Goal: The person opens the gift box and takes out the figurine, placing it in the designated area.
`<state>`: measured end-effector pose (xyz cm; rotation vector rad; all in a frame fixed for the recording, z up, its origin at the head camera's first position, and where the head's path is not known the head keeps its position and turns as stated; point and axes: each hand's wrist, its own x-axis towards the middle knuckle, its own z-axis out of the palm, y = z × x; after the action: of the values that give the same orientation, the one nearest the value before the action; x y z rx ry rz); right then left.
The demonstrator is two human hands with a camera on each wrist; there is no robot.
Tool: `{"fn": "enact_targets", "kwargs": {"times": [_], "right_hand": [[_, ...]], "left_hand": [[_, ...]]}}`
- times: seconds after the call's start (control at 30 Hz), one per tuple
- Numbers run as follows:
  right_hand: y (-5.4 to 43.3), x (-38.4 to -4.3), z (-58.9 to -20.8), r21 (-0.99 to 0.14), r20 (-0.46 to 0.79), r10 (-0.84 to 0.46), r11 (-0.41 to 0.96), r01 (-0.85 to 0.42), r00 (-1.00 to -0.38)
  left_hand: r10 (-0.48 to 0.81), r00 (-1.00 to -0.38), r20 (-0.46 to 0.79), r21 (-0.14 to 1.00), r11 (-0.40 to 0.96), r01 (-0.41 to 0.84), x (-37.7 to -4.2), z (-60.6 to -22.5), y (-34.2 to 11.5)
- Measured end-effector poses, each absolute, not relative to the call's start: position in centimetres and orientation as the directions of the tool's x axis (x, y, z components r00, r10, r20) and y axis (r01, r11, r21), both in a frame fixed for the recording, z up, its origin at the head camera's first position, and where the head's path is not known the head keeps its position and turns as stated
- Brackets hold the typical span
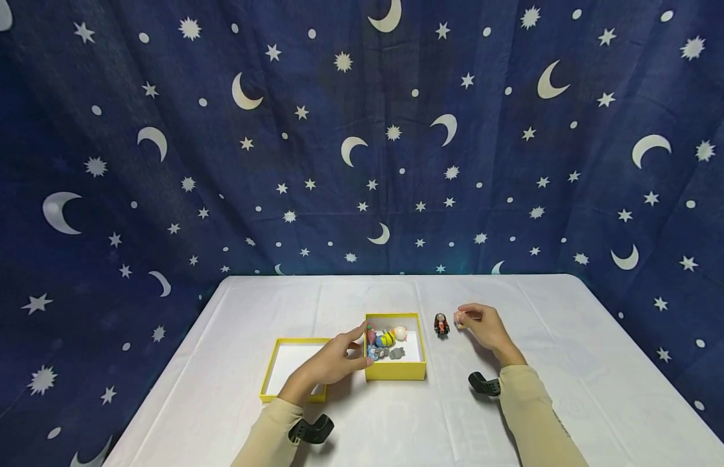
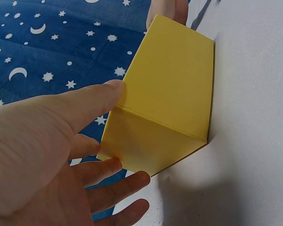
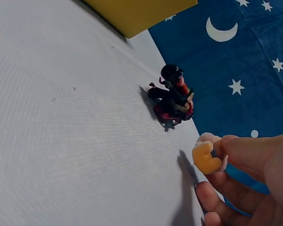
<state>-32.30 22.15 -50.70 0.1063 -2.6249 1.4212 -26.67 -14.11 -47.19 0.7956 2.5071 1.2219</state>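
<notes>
My left hand [image 1: 332, 362] holds the left side of an open yellow box [image 1: 395, 371]. Its thumb lies at the near corner and its fingertips along the left wall, as the left wrist view shows. Inside the box lie several small toy figures [image 1: 387, 339]. To the right, my right hand [image 1: 485, 327] pinches a small pink toy figure [image 1: 459, 318] between thumb and fingers. An orange-yellow part of that figure [image 3: 207, 158] faces the right wrist camera; the fingers hide the rest. A dark-haired figurine [image 1: 441, 325] in black and red stands between box and right hand.
The yellow-edged lid [image 1: 272, 370] lies left of the box, inner side up, partly under my left forearm. A white cloth covers the table [image 1: 601, 389]. Behind it hangs a dark blue curtain [image 1: 484, 162] with moons and stars.
</notes>
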Motion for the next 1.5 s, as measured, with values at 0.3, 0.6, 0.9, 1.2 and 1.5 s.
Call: {"fn": "enact_targets", "kwargs": {"times": [0.3, 0.6, 0.9, 1.2, 1.5], "right_hand": [[21.94, -32.22, -50.69, -0.798, 0.151, 0.018, 0.592, -0.111, -0.988], [22.0, -32.29, -50.69, -0.764, 0.17, 0.034, 0.636, -0.11, -0.985], [21.98, -32.07, -50.45, -0.751, 0.152, 0.051, 0.655, -0.082, -0.987], [22.12, -32.17, -50.53, -0.75, 0.174, 0.044, 0.654, -0.103, -0.984], [22.04, -32.06, -50.01, -0.751, 0.185, 0.061, 0.653, -0.101, -0.981]], "left_hand": [[0.562, -0.827, 0.018, 0.784, 0.505, 0.36, -26.64, -47.25, -14.08], [0.568, -0.823, 0.019, 0.788, 0.497, 0.362, -26.6, -47.14, -14.08], [0.565, -0.825, 0.006, 0.788, 0.506, 0.352, -26.52, -47.09, -14.03], [0.559, -0.829, 0.006, 0.785, 0.511, 0.35, -26.42, -46.97, -14.07], [0.561, -0.828, 0.01, 0.781, 0.513, 0.357, -26.38, -46.89, -14.05]]}}
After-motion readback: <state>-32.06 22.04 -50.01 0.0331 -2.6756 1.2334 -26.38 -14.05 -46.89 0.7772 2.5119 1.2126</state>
